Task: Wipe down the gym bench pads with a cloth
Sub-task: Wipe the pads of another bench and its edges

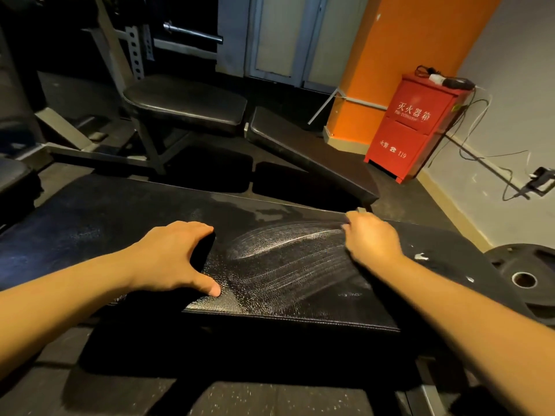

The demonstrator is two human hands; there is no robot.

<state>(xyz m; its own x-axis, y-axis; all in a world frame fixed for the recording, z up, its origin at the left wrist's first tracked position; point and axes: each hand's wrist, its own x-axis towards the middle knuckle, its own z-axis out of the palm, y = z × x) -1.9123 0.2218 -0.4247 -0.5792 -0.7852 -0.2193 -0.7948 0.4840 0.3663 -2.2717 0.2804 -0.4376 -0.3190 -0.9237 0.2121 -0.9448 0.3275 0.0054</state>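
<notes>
A black bench pad [285, 295] lies across the view in front of me, with wet wipe streaks [288, 265] arcing over its middle. My left hand [171, 256] is clawed on the pad to the left of the streaks, its thumb and fingertips around a black bunched shape that looks like a dark cloth [201, 253]; it is too dark to be sure. My right hand [371, 238] sits at the pad's right end, its fingers curled down over the far edge. A matte, chipped pad section [450, 256] continues to the right of it.
A second bench with two black pads [186, 103] stands beyond, in front of a rack and barbell [192, 33]. A red fire-extinguisher box [417, 124] stands against the orange pillar at right. A weight plate [524, 279] lies on the floor at right, with loose cables along the wall.
</notes>
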